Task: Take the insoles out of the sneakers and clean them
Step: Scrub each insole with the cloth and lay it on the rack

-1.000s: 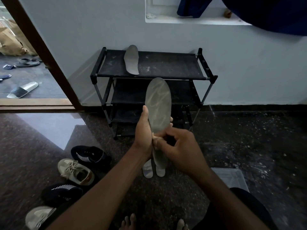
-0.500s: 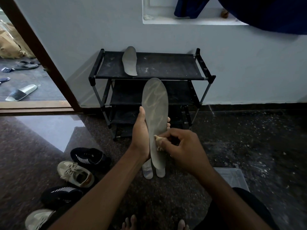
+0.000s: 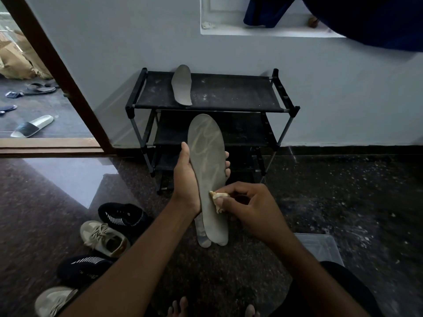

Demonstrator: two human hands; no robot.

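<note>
We see the long grey foam insole (image 3: pixel 207 161) held in front of the black metal shoe rack (image 3: pixel 229 97). The left hand (image 3: pixel 186 179) curls its fingers (image 3: pixel 227 164) round the insole's edges. The right hand (image 3: pixel 249 209) pinches a small cream cloth (image 3: pixel 217 197) against its lower face.

On my feed the insole (image 3: pixel 207 170) at centre is grey, with pale looping streaks across its upper half. The cloth (image 3: pixel 217 197) against it is cream (slightly yellowed). At twelve o'clock a second insole (image 3: pixel 182 85) is plain grey, on a black rack (image 3: pixel 229 97) flecked with pale specks. At seven to eight o'clock I see black sneakers (image 3: pixel 123 217) with white stripes and beige sneakers (image 3: pixel 103 239), one lined tan. The floor (image 3: pixel 343 202) is dark stone speckled white, the wall (image 3: pixel 343 88) pale blue-grey, the door frame (image 3: pixel 52 65) brown. At nine o'clock is a white slide (image 3: pixel 32 126) with a black strap. The fabric (image 3: pixel 377 19) at one o'clock is navy.
</note>
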